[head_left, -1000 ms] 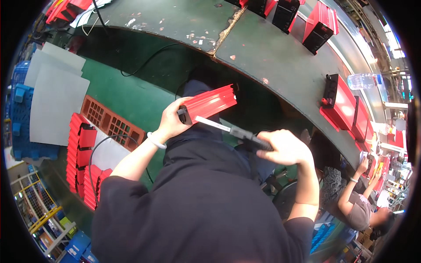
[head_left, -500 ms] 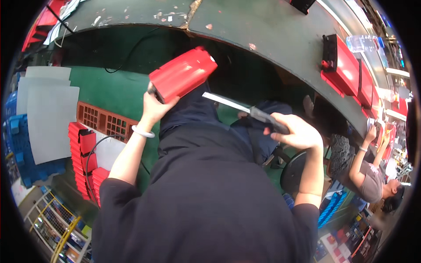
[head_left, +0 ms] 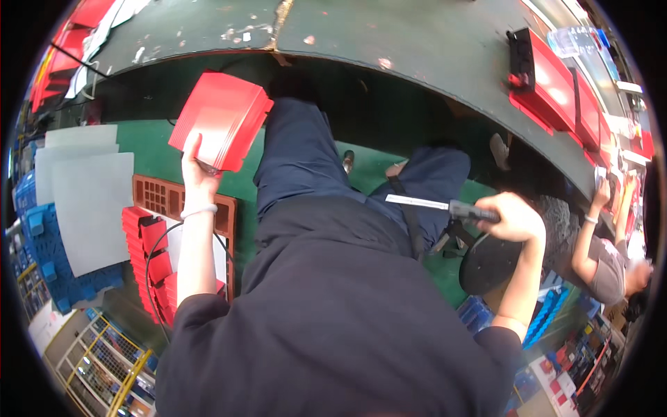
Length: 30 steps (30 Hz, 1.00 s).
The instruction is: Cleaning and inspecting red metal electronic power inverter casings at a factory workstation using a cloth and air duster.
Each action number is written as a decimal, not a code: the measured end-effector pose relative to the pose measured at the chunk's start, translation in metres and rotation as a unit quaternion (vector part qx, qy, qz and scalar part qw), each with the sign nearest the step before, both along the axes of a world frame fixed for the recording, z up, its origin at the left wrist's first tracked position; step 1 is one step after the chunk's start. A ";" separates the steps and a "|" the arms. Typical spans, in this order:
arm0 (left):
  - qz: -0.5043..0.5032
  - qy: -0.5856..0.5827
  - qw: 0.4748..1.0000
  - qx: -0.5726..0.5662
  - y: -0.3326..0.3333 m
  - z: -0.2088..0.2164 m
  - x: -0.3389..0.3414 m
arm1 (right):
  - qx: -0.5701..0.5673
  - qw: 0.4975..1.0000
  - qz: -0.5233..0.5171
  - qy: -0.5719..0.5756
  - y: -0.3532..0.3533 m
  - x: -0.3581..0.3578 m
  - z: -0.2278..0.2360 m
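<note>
Red casing (head_left: 222,115) is clasped in the left hand (head_left: 197,167), held out over the green floor (head_left: 149,146), left of the legs (head_left: 299,153). It has just been swung further left, while the long tool (head_left: 432,203), clenched in the right hand (head_left: 514,219), has been drawn right; the two are left well apart, so no contact is being made. Counted: one casing held, one tool, at least two red boxes (head_left: 556,87) on the bench (head_left: 389,35), one bottle (head_left: 566,43); the red pile (head_left: 149,278) cannot be counted
</note>
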State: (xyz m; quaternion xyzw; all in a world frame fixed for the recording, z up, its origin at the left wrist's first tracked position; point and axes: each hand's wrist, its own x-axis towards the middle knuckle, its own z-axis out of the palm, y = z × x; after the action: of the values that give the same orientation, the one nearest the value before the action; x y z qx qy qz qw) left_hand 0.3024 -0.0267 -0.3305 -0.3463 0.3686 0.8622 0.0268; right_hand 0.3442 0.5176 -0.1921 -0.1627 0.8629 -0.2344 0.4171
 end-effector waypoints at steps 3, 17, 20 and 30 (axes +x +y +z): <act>0.050 -0.049 0.992 0.104 0.010 0.003 -0.004 | -0.019 0.997 0.056 -0.046 -0.023 -0.013 -0.007; 0.119 -0.178 0.971 0.105 -0.003 -0.022 0.023 | -0.027 0.978 0.052 0.200 -0.191 -0.049 -0.085; 0.126 -0.168 0.974 0.080 -0.007 -0.021 0.020 | -0.030 0.980 0.130 0.145 -0.199 -0.047 -0.079; 0.086 -0.133 0.982 0.105 -0.005 -0.019 0.035 | -0.009 0.969 0.020 0.248 -0.213 -0.046 -0.119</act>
State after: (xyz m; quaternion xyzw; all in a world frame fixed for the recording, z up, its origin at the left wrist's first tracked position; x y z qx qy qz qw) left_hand 0.3370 -0.0319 -0.3497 -0.4836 0.2379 0.8415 0.0378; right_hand 0.2987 0.3045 -0.3109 -0.2366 0.9338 -0.1862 0.1934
